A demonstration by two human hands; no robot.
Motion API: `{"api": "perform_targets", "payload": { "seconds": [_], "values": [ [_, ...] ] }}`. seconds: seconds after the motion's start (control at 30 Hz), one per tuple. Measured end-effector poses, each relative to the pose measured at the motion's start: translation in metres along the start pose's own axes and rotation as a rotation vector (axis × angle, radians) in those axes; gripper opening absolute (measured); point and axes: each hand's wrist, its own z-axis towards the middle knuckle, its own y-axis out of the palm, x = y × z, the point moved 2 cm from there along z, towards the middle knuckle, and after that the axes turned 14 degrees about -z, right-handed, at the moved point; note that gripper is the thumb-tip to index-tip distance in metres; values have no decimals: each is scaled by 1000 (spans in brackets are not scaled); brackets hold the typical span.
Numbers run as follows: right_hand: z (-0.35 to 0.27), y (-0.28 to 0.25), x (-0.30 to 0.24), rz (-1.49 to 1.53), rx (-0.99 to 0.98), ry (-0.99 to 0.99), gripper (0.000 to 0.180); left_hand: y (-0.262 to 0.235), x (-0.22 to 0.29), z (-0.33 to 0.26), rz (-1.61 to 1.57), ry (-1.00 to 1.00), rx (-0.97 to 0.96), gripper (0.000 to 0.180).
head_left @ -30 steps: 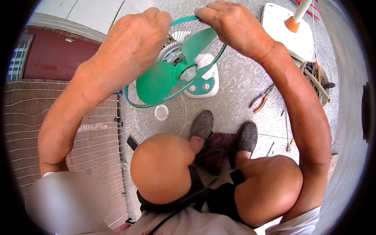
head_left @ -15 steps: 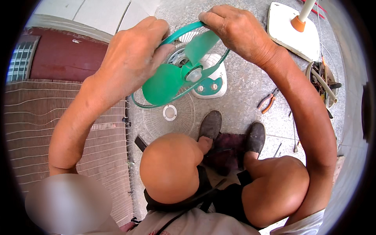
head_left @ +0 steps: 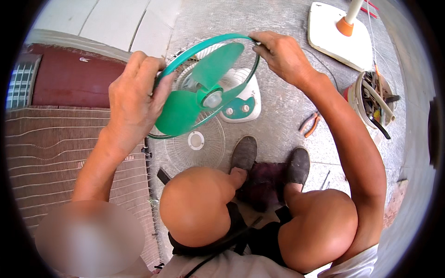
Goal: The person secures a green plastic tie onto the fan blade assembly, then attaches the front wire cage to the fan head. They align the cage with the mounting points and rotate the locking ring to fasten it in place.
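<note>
A green ring (head_left: 199, 45) is held between both hands, tilted, around the green fan blades (head_left: 218, 62). My left hand (head_left: 134, 95) grips its left side with the thumb on the near face. At the upper right, the fingers of my right hand (head_left: 282, 55) pinch the ring's edge. A pale cap (head_left: 213, 99) sits at the middle of the blades. Beneath is a white fan base (head_left: 254, 97) with two knobs on a green panel. Part of a white wire grille shows behind the blades, and a round wire grille (head_left: 172, 150) lies flat on the floor.
Pliers with orange handles (head_left: 311, 126) lie to the right of the fan. Farther right stand a bucket of tools (head_left: 354, 95) and a white stand base (head_left: 320, 34) with a pole. A brown slatted mat (head_left: 69, 153) is at left. A dark cloth (head_left: 264, 187) lies between my feet.
Both hands and the ring have come lower and to the left in view, the left hand most. The view itself has shifted slightly. Both hands keep hold of the ring.
</note>
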Motion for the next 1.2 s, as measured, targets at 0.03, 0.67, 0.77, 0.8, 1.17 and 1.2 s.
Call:
{"api": "perform_targets", "payload": {
  "seconds": [0.03,0.67,0.77,0.8,1.17,1.2],
  "values": [
    [0,-1,0,2,2,8,25,-1,0,0,-3,17,8,16],
    [24,-51,-53,-219,55,-180,31,15,-4,-22,-218,87,262,29],
    [28,-61,-73,-272,131,-323,32,20,-5,-26,-233,87,315,27],
    [30,-62,-78,-291,165,-399,33,19,-5,-26,-222,91,328,26],
    [40,-65,-104,-390,239,-762,36,25,0,-27,-164,147,367,30],
    [39,-63,-103,-417,247,-761,36,26,0,-28,-175,152,384,30]
  ]
}}
